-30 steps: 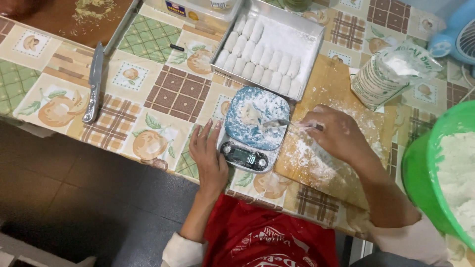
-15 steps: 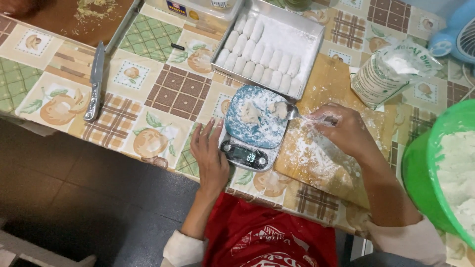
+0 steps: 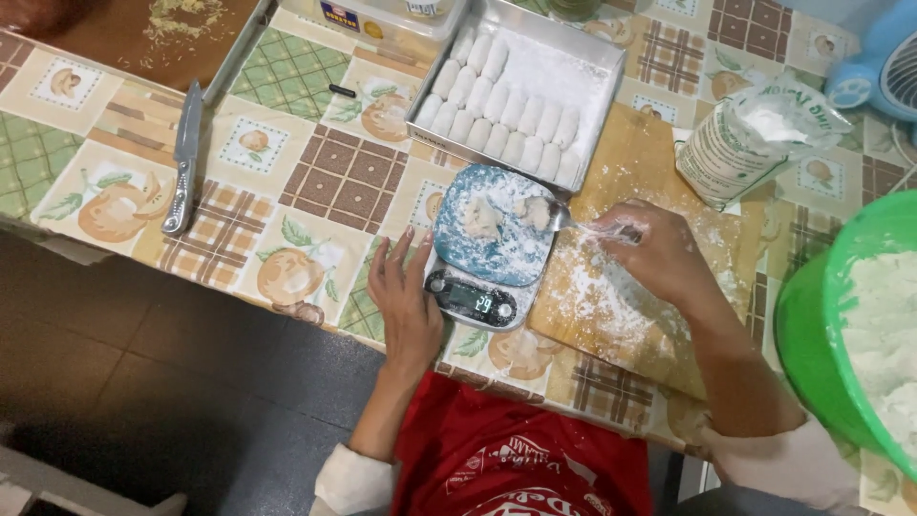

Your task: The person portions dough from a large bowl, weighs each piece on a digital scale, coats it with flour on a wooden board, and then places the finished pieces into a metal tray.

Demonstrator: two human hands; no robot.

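Dough (image 3: 482, 218) sits in small lumps on the floured blue scale (image 3: 487, 250); our right hand (image 3: 659, 250) grips a spoon (image 3: 559, 218) at its edge, our left hand (image 3: 409, 301) lies flat and unclenched beside the scale on the tabletop (image 3: 315, 182). We judge it mid-way: metal tray (image 3: 602, 105) about half lined with white rolls, green bowl (image 3: 812, 325) holding plenty more. White printed flour bag (image 3: 740, 143) right of the tray, clear lidded box (image 3: 382, 24) with a small blue label above, knife (image 3: 184, 158) far left
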